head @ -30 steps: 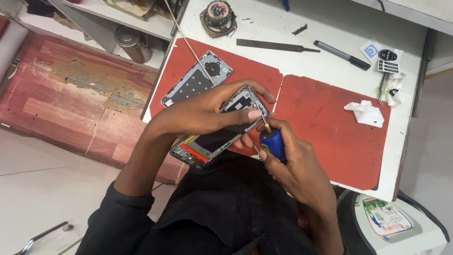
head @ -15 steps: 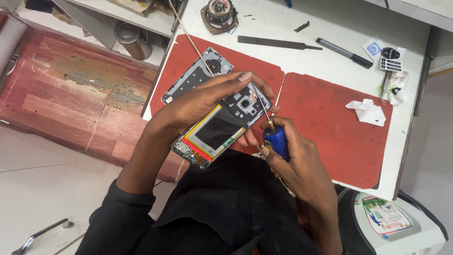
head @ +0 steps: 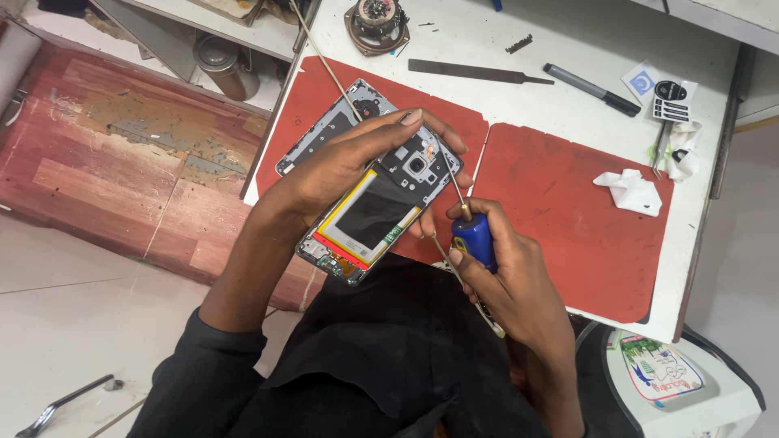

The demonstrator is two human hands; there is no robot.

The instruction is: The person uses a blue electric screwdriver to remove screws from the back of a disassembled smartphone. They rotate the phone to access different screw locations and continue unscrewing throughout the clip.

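Note:
My left hand [head: 345,166] grips an opened phone [head: 381,212] with its back off, so the dark battery with yellow edging and the camera module show. It is held tilted above the near edge of a red mat [head: 324,113]. My right hand [head: 499,268] holds a blue-handled screwdriver [head: 473,237], whose thin shaft points up at the phone's upper right edge beside the camera. A thin cream cable runs under my right hand. The phone's grey back cover [head: 329,130] lies on the mat behind my left hand.
A second red mat [head: 584,219] with a crumpled white tissue [head: 631,191] lies to the right. At the table's back lie a flat metal file [head: 475,71], a black pen [head: 592,89], a round metal part [head: 376,20] and stickers [head: 661,93]. A white stool [head: 673,381] stands lower right.
My left hand has turned the phone, so its open inside faces up and the battery shows. The screwdriver tip stays at the phone's upper edge.

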